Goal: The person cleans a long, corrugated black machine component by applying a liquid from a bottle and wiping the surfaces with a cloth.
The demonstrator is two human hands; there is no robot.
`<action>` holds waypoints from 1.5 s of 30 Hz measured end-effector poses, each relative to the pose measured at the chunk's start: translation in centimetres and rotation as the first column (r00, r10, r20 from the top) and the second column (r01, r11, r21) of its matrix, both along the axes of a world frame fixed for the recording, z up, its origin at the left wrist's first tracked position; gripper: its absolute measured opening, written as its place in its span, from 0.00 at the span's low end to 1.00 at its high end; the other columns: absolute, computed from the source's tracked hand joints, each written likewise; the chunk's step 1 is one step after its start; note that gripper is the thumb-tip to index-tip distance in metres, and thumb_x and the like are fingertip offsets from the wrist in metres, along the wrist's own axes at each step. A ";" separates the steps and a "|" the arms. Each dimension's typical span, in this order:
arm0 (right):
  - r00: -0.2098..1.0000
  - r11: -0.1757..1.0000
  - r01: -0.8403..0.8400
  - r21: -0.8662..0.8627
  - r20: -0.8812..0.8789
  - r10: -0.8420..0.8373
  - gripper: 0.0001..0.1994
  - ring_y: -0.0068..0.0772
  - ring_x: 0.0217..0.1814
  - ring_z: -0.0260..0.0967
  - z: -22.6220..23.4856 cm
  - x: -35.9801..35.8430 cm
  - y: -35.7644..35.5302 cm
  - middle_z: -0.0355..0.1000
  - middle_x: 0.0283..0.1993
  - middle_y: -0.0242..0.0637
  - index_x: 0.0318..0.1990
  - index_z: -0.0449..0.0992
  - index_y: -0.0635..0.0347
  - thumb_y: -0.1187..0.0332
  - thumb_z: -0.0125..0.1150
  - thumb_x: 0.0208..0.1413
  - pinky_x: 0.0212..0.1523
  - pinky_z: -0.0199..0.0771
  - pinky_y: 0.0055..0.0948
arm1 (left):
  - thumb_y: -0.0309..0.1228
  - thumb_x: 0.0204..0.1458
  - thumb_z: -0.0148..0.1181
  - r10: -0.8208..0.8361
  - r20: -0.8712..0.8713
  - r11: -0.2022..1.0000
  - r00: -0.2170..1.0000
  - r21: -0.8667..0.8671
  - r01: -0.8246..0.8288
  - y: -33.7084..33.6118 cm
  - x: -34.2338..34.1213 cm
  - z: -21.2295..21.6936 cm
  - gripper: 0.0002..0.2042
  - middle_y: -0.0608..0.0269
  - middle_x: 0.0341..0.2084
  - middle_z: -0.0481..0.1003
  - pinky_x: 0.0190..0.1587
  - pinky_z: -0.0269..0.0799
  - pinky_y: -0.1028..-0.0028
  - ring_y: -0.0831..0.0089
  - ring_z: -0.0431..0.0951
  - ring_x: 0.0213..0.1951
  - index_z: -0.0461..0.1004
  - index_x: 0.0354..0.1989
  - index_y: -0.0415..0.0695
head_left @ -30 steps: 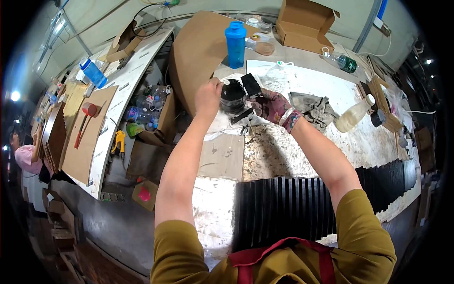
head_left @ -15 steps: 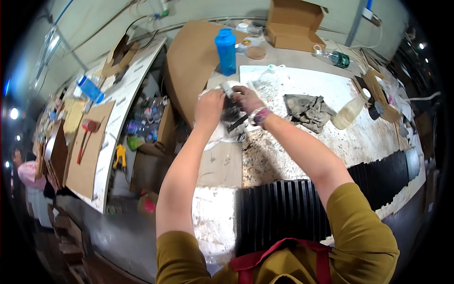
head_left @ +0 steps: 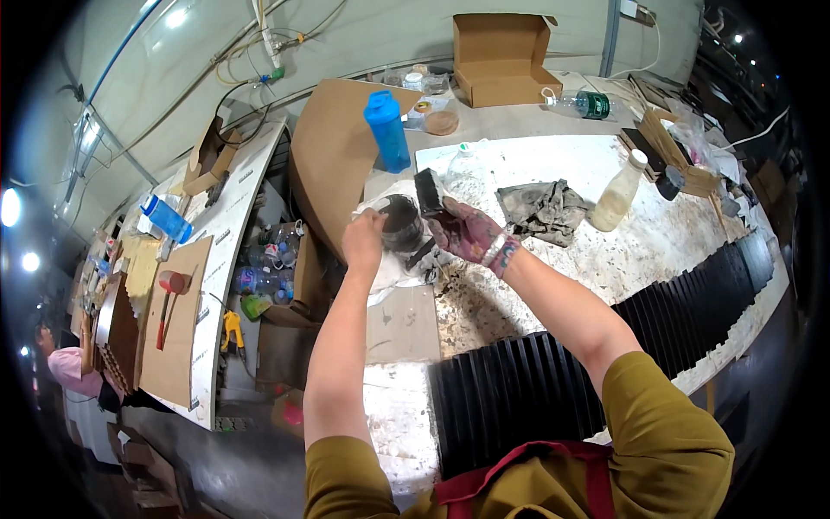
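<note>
My right hand (head_left: 471,233), stained dark, is closed on a small block with a black, wet-looking face (head_left: 428,192), perhaps a sponge. The block is tilted up above the table, beside a round container (head_left: 401,227) with dark, blackened insides. My left hand (head_left: 364,235) pinches the container's left rim. Under and around the container lies a crumpled white sheet or bag (head_left: 386,275), smudged black. A dark narrow stick or brush (head_left: 422,253) rests at its right side; its kind is unclear.
Black slatted strips (head_left: 510,394) lie along the table's near edge. Around the white board (head_left: 562,156) are a grimy rag (head_left: 543,212), a cloudy bottle (head_left: 619,195), a blue shaker bottle (head_left: 387,134) and an open cardboard box (head_left: 501,65). A red mallet (head_left: 171,285) lies on the left table.
My right hand has lifted the block out of the container and turned its black face up. My left hand stays at the container's rim. The view has shifted slightly.
</note>
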State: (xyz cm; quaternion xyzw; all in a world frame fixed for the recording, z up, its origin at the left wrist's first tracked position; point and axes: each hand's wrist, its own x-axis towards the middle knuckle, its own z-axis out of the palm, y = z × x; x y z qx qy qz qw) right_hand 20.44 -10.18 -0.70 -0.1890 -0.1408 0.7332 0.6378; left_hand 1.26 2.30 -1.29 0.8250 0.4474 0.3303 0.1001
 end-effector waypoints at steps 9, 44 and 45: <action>0.951 0.964 -0.125 0.235 -0.249 0.184 0.24 0.39 0.47 0.71 2.7 0.8 -10.5 0.71 0.50 0.47 0.55 0.66 0.72 0.63 0.59 0.57 0.48 0.75 0.35 | 0.33 0.53 0.60 -0.042 0.156 0.987 0.987 0.159 0.016 -1.1 -6.4 3.4 0.13 0.49 0.35 0.77 0.38 0.73 0.62 0.54 0.78 0.34 0.74 0.44 0.39; 0.744 0.731 0.659 -0.180 0.008 -0.669 0.10 0.35 0.45 0.74 -6.8 15.4 -60.3 0.74 0.42 0.37 0.47 0.74 0.57 0.68 0.59 0.59 0.44 0.78 0.29 | 0.23 0.51 0.62 -0.604 0.312 0.614 0.733 -0.405 0.678 -55.6 2.9 -1.9 0.03 0.56 0.30 0.74 0.36 0.71 0.71 0.64 0.74 0.31 0.74 0.33 0.39; 0.663 0.634 0.721 -0.280 0.013 -0.749 0.09 0.32 0.42 0.76 -6.5 14.7 -61.6 0.75 0.41 0.35 0.46 0.75 0.56 0.65 0.59 0.61 0.39 0.81 0.27 | 0.23 0.51 0.62 -0.616 0.324 0.598 0.718 -0.401 0.694 -56.0 3.7 -1.5 0.03 0.56 0.30 0.74 0.36 0.71 0.71 0.64 0.74 0.31 0.74 0.33 0.39</action>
